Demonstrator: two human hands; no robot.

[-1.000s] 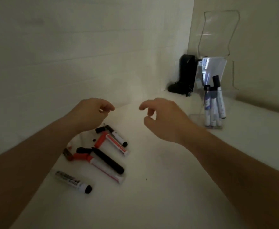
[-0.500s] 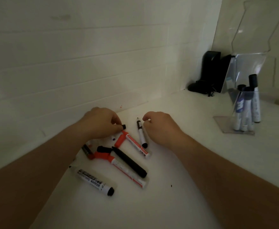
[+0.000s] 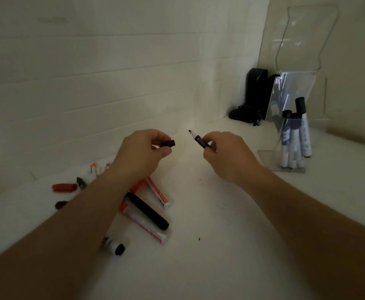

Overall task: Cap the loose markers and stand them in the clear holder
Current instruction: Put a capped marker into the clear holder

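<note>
White counter (image 3: 209, 252) meeting a white tiled wall (image 3: 112, 72) at a dim corner, seen from the head camera. At the corner stands a black device (image 3: 255, 94), and just beside it, to the right, the clear holder (image 3: 294, 146) with several capped markers (image 3: 295, 139) upright inside, a tall clear panel rising behind it. Above the middle of the counter, the left hand (image 3: 141, 151) pinches a black cap (image 3: 168, 143) between thumb and fingertips; the right hand (image 3: 227, 154), fingers closed, grips an uncapped marker (image 3: 199, 139), tip pointing up and left toward the cap, a small gap between the two. Beneath the left forearm lie the loose markers: a black marker (image 3: 149, 212) across a red-and-white marker (image 3: 142, 224), another red-and-white one (image 3: 157, 192), and a white marker with a black end (image 3: 113, 245). A red cap (image 3: 64, 187) and smaller dark pieces lie toward the left. The counter between the right hand and the holder is bare, as is the near right side
</note>
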